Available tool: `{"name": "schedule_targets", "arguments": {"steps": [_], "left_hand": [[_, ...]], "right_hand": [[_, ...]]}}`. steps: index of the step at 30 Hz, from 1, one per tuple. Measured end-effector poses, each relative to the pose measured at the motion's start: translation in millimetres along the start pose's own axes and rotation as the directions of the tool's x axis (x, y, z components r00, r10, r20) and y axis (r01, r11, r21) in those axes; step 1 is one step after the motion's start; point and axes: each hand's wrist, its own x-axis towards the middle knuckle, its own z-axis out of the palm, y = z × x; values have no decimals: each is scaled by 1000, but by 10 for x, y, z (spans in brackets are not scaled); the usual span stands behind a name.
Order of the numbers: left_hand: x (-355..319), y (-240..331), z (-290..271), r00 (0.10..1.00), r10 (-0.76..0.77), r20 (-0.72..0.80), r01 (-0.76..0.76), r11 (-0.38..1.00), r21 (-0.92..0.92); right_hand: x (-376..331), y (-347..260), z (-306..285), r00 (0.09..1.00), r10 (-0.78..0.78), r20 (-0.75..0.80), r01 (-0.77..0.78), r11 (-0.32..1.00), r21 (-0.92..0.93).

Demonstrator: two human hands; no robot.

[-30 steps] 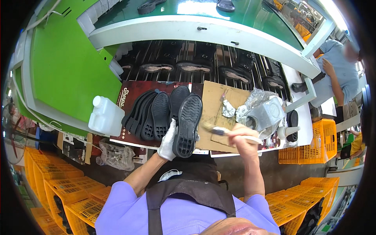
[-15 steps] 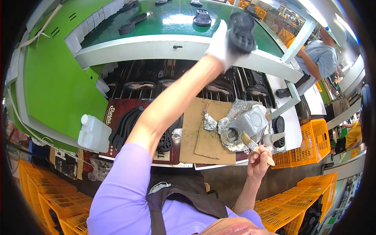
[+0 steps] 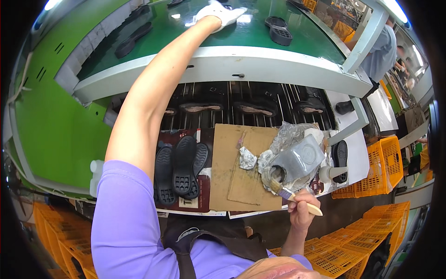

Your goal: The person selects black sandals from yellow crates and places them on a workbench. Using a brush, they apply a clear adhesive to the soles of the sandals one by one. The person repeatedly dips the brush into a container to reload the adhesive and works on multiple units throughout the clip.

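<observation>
My left hand (image 3: 219, 16), in a white glove, reaches over the green work surface (image 3: 306, 51) with thumb and fingers spread. A dark piece shows just beyond it; whether they touch cannot be made out. To its right lies a black shoe sole (image 3: 279, 31). My bare right hand (image 3: 304, 207) is closed around the pale handle of a flat paintbrush (image 3: 287, 193). Its bristles are at the cut mouth of a translucent plastic jug (image 3: 304, 158), which lies on its side on crumpled plastic wrap (image 3: 297, 129).
Several black soles (image 3: 184, 165) lie stacked left of a cardboard sheet (image 3: 222, 162). A white nozzle bottle (image 3: 327, 174) stands beside the jug. Shoe pieces (image 3: 202, 108) rest on the rack under the white rail (image 3: 269, 60). Orange crates (image 3: 381, 162) flank me; another person (image 3: 383, 53) is at right.
My left hand has let go of a black sole, which now lies on the green surface, and has moved left and farther away. My right hand has brought the brush to the jug's mouth.
</observation>
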Motion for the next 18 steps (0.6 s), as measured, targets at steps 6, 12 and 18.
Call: {"name": "schedule_targets", "arguments": {"steps": [6, 12, 18], "left_hand": [[315, -67, 190, 990, 65, 123, -95, 961, 261], [83, -342, -199, 827, 553, 103, -559, 829, 32], [180, -1215, -637, 877, 471, -96, -392, 817, 424]], "right_hand": [[33, 91, 36, 1000, 17, 7, -16, 996, -83], [-40, 232, 57, 988, 116, -99, -112, 993, 40], [-108, 218, 186, 974, 207, -93, -197, 974, 112]]}}
